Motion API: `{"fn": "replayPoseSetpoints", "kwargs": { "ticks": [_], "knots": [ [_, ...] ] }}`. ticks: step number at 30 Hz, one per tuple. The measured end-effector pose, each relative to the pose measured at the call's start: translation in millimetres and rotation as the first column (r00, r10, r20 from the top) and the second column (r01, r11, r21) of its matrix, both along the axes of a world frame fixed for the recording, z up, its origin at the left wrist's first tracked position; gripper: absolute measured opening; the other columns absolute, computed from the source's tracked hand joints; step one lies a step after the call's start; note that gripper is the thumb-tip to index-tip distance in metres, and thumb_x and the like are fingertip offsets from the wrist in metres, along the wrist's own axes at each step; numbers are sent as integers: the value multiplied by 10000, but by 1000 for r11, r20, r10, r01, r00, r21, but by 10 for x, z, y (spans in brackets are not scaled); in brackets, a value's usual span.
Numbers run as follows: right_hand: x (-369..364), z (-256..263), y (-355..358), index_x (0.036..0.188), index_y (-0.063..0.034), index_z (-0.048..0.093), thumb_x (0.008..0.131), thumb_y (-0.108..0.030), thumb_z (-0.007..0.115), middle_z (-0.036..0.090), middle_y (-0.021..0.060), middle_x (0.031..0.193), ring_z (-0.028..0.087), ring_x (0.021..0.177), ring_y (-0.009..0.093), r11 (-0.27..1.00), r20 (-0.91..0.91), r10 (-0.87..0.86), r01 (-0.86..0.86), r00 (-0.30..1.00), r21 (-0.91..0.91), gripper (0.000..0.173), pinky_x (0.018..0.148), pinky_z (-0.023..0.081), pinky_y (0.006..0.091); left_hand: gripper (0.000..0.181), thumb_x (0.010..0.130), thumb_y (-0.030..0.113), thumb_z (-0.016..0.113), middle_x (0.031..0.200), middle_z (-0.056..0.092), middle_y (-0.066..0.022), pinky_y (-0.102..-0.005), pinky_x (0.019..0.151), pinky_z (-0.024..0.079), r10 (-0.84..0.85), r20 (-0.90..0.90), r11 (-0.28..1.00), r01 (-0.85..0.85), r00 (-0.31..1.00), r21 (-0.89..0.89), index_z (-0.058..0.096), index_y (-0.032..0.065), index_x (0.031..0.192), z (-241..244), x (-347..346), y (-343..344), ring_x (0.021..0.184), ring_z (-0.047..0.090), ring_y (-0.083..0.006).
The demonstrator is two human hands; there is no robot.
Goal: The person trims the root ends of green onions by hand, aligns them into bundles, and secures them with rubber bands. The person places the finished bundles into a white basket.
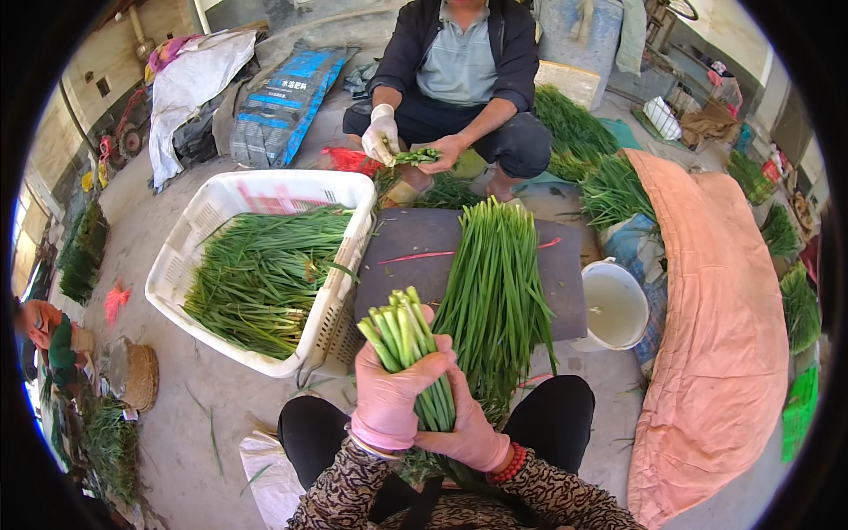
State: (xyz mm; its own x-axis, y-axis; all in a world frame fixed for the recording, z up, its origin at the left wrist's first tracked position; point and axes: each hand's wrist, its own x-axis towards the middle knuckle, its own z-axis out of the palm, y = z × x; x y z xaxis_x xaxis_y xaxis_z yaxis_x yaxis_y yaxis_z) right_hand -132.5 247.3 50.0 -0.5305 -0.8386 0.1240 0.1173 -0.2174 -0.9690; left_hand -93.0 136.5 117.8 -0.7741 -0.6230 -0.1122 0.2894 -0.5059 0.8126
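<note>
My left hand (391, 394), in a thin pink glove, is closed around a bunch of green leafy stalks, likely garlic chives (404, 331), near their pale cut ends. Lower down, my right hand (470, 424), gloved too, grips the same bunch; its leaves hang towards my lap. Beyond my hands a larger pile of chives (493, 291) lies on a dark mat-covered surface (411, 232), across a thin pink tie (417, 256). To the left, a white plastic crate (265, 368) holds many more loose chives (265, 278).
A person (464, 73) sits opposite, holding a few stalks in both hands. A white bucket of cloudy liquid (613, 305) stands right of the mat, beside a pink quilted cover (719, 344). Chive heaps (616, 189) lie behind it. More people (56, 338) are at far left.
</note>
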Motion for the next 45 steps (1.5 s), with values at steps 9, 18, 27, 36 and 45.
{"fn": "replayPoseSetpoints", "kwargs": {
  "ticks": [9, 18, 27, 36, 45],
  "knots": [
    [78, -242, -26, 1367, -40, 298, 738, -21, 689, 501, 17, 1195, 464, 1099, 101, 991, 435, 122, -132, 892, -7, 741, 952, 362, 269, 501, 664, 24, 745, 847, 651, -99, -333, 699, 520, -14, 76, 1000, 15, 997, -4, 559, 27, 1129, -226, -121, -102, 723, 626, -213],
    [-328, -105, -163, 1000, -46, 513, 720, 28, 639, 586, 25, 802, 583, 692, 128, 989, 440, -138, 101, 887, 106, 316, 645, 475, 261, 750, 770, 269, 710, 1222, 508, -121, -336, 962, 366, -283, 119, 953, 293, 952, -80, 317, 10, 1354, -460, -292, -364, 1111, 487, -195],
    [-1379, -317, -674, 1045, 8, 509, 706, 22, 669, 627, 76, 777, 600, 643, 169, 867, 205, -492, 455, 846, 200, 375, 651, 521, 306, 433, 775, 80, 677, 1045, 582, -108, -273, 840, 466, -75, 486, 950, 211, 871, -230, 513, -11, 1165, -1099, -173, -895, 963, 557, -159],
    [-2151, -754, -1281, 975, 0, 503, 710, -8, 671, 606, 61, 791, 579, 665, 155, 786, 13, -566, 535, 824, 310, 314, 628, 485, 292, 503, 725, 189, 707, 1033, 604, -164, -332, 848, 467, -112, 466, 759, 378, 878, -530, 518, -11, 1146, -1040, -231, -979, 963, 592, -247],
    [-2422, -1280, -1802, 1336, 51, 229, 796, -223, 607, 504, 204, 1219, 518, 1074, 310, 313, -513, -323, 601, 795, 735, 715, 914, 402, 351, 506, 724, 229, 663, 991, 604, -217, -390, 791, 483, -70, 631, 491, 577, 773, -653, 516, -12, 1144, -811, -116, -1054, 901, 594, -354]
  ]
}}
